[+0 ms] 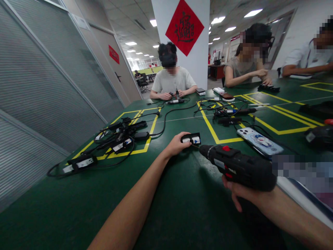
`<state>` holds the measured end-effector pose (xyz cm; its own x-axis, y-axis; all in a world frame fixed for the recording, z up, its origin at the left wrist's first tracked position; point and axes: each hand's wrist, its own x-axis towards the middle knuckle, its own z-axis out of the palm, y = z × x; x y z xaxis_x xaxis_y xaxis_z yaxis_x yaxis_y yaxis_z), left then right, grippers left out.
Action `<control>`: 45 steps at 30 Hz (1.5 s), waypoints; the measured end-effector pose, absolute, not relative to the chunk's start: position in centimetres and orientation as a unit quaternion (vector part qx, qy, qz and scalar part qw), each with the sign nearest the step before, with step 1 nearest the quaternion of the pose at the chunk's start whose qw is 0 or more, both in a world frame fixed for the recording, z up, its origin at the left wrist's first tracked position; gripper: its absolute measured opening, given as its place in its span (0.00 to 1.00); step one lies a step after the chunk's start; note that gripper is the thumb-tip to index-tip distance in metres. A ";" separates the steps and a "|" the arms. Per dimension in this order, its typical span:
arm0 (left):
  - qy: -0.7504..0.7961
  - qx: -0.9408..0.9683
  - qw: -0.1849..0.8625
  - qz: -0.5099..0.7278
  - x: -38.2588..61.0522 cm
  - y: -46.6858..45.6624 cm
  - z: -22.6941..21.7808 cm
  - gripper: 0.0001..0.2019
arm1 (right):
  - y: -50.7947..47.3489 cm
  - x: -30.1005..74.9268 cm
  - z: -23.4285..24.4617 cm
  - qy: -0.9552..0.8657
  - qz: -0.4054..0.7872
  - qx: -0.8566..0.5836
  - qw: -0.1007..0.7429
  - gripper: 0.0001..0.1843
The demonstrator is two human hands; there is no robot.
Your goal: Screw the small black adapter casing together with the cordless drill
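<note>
My left hand point(180, 144) grips a small black housing point(195, 136) with white and blue parts inside, close to the green tabletop. Wrapped round the handle of a black and red cordless drill point(239, 166) is my right hand point(240, 191). The drill points left, and its thin bit reaches toward the lower edge of the housing. Whether the tip touches it I cannot tell. The drill body hides part of my right fingers.
Black cabled devices point(122, 135) lie in a yellow-taped area at left. Further cabled tools point(229, 113) and a phone point(260, 140) are at right. Across the green table point(78, 201) sit a person point(173, 78) handling a small tool and other people along the right side.
</note>
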<state>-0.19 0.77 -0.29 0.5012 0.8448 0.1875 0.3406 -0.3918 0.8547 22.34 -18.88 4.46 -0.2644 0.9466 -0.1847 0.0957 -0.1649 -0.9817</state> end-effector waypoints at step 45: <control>0.394 0.781 0.372 0.311 -0.3 0.6 0.0 0.26 | -18.8 23.5 2.7 -0.547 0.601 -0.448 0.373 0.27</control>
